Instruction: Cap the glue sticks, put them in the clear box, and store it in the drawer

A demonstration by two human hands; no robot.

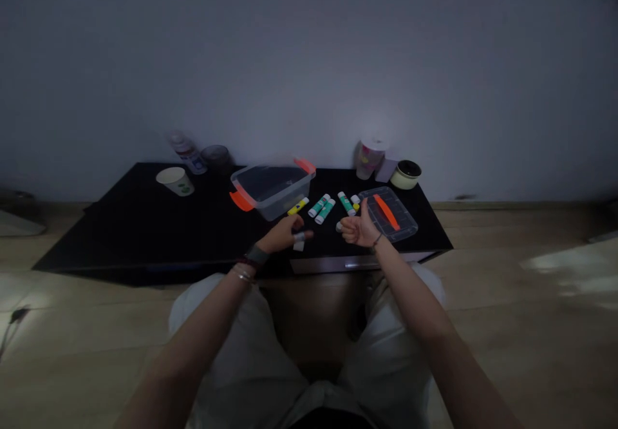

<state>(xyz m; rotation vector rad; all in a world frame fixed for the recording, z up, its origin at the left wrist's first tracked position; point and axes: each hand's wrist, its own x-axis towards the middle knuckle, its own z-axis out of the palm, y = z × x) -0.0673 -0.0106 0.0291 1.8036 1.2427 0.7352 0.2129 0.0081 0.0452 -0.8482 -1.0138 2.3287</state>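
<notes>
My right fingers (348, 230) curl, thumb up, just below the green glue sticks (318, 205) (my left fingers (295, 228) pinch something small and white (299, 237)).

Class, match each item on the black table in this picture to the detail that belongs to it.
Items:
1. clear plastic box
2. clear plastic lid
3. paper cup
4. glue stick nearest the box

Details:
A. orange strip along its top
B. orange clips at its ends
C. yellow body
D. green mark on its side

Pairs: 1-B, 2-A, 3-D, 4-C
</notes>
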